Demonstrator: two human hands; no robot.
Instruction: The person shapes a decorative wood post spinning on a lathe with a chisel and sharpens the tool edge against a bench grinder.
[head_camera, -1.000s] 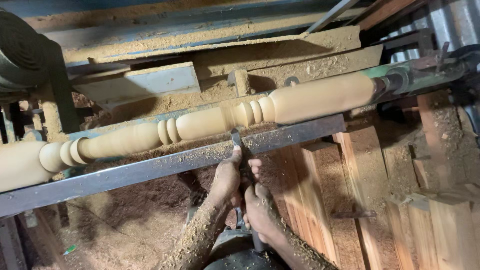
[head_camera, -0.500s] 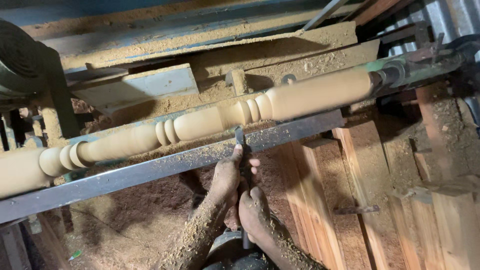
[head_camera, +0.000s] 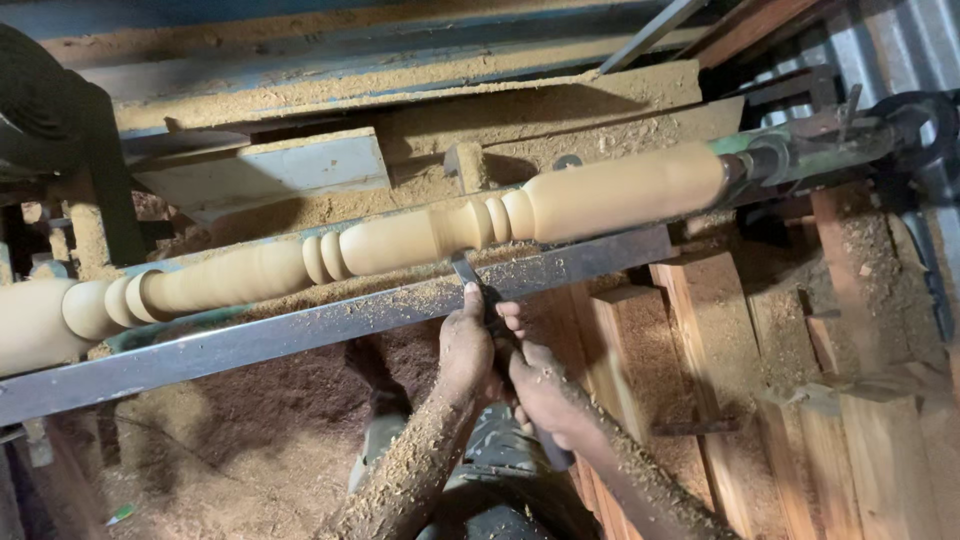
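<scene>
A long pale wooden spindle (head_camera: 400, 240) with turned beads and coves spans the lathe from lower left to upper right. A metal chisel (head_camera: 468, 272) rests on the grey steel tool rest (head_camera: 300, 330), its tip against the spindle just left of a group of beads. My left hand (head_camera: 467, 345) grips the chisel blade close to the rest, fingers pressing it down. My right hand (head_camera: 545, 395) holds the chisel's handle lower down, near my body. Both forearms are coated with sawdust.
The lathe's tailstock end (head_camera: 800, 150) holds the spindle at upper right. Wooden blocks and planks (head_camera: 720, 360) stand below the rest at right. Sawdust (head_camera: 220, 450) piles thick on the floor and on the bed behind. A dark motor housing (head_camera: 40, 110) sits upper left.
The view has shifted slightly. The chisel and both hands stay at the same place on the rest, with the tip held against the spindle near the beads.
</scene>
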